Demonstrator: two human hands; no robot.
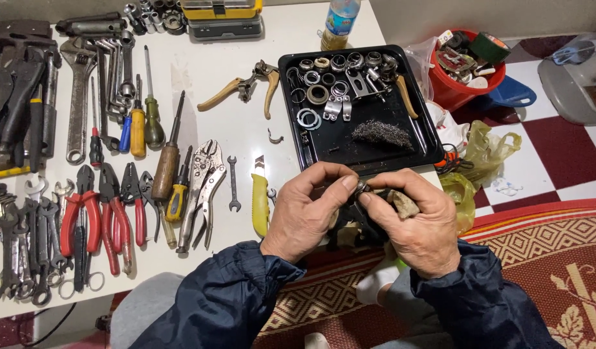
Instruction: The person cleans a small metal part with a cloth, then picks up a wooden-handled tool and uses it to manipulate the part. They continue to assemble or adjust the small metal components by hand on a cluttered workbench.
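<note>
Both hands meet at the table's front edge, just below a black tray (pixel 422 139). My left hand (pixel 304 213) and my right hand (pixel 417 223) pinch a small round metal part (pixel 362 187) between thumbs and forefingers. A dark, greasy part (pixel 356 223) lies under the fingers, mostly hidden. My right hand also holds a worn brownish lump (pixel 404 203) against its fingers. The tray carries several metal rings, washers, brackets and a wad of steel wool (pixel 382 134).
On the white table (pixel 227 71) lie pliers, locking pliers (pixel 204 187), screwdrivers, wrenches, a yellow utility knife (pixel 260 203) and wooden-handled pliers (pixel 246 87). A plastic bottle (pixel 340 22) stands at the back. A red bucket (pixel 466 84) and plastic bags sit on the floor to the right.
</note>
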